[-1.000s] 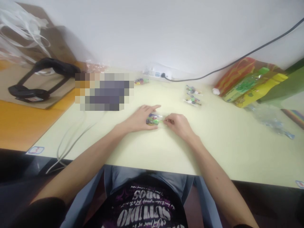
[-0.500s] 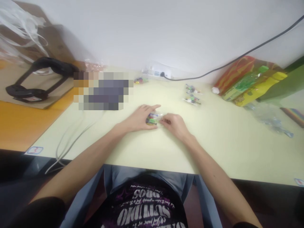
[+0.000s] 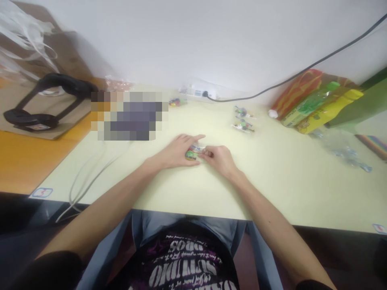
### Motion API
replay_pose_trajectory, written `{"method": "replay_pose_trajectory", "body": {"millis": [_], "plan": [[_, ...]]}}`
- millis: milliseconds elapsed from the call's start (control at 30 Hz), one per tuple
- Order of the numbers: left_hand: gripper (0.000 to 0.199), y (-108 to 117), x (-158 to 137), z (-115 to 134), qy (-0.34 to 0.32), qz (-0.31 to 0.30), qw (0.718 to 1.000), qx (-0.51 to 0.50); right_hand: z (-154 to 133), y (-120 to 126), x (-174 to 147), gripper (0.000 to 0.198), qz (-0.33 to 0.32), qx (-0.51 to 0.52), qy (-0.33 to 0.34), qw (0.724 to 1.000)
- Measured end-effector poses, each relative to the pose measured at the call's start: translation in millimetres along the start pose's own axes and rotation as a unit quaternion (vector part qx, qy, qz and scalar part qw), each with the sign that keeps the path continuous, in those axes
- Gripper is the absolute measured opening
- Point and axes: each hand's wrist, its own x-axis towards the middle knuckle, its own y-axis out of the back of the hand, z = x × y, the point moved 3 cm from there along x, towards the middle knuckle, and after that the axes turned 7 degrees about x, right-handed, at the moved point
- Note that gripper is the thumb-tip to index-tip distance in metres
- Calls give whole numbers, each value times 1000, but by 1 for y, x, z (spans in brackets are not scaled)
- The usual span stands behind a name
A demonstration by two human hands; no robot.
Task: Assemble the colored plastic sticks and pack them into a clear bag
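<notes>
On the pale table, a small cluster of colourful pieces (image 3: 190, 155), green, yellow and red, lies partly hidden in the curve of my left hand (image 3: 177, 151). Its index finger and thumb are stretched apart around them. Clear plastic film (image 3: 198, 148) glints beside the pieces. From the right, my right hand (image 3: 220, 158) comes in with thumb and fingertips pinched together at the cluster's edge. What sits in that pinch is too small to make out. Two similar colourful packets (image 3: 243, 125) rest farther back to the right.
Another colourful packet (image 3: 174, 102) lies near a white power strip (image 3: 196, 91) with a black cable. A pixelated dark device (image 3: 133, 117) is at left, a black frame-like headset (image 3: 50, 100) beyond. A green-capped bottle (image 3: 314, 103) and yellow bag (image 3: 332, 110) stand right, near crumpled plastic (image 3: 347, 153).
My right hand has shifted slightly left, closer to my left hand. A round green piece now shows more plainly between them. The whole view has drifted a little.
</notes>
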Motion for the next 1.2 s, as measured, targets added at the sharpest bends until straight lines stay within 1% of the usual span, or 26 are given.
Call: {"method": "replay_pose_trajectory", "body": {"millis": [133,200,233,300,367,433,500,567,700,800,933,1067,1200], "plan": [[93,3,-1,1,0,-2,1000,-9,0,4,0,19,-7,-6,3,1000],[95,5,-2,1,-1,-1,1000,-22,0,10,0,23,-5,-17,11,1000],[93,6,-2,0,0,0,999,-32,0,14,-1,26,-2,-21,15,1000],[79,7,-2,-1,6,11,998,-57,0,23,-2,31,0,-10,24,1000],[61,8,-1,-4,21,26,997,-76,-1,31,-4,39,-16,33,32,999],[53,8,-1,-6,35,35,996,-80,-2,35,-6,44,-46,88,29,995],[51,7,0,-9,47,37,996,-71,-5,35,-8,41,-74,131,15,988],[51,8,0,-11,58,40,995,-64,-8,32,-10,36,-96,152,7,984],[50,10,-1,-17,85,58,992,-69,-14,25,-10,25,-122,176,22,977],[49,10,-2,-22,120,74,985,-100,-14,24,-10,25,-114,192,21,974],[47,10,-3,-27,159,93,971,-152,-10,28,-10,30,-81,221,-9,972],[45,10,-3,-28,169,102,965,-173,-7,32,-10,36,-52,257,-42,964],[44,6,-3,-31,172,90,966,-168,-4,31,-10,38,-46,278,-42,959]]}}
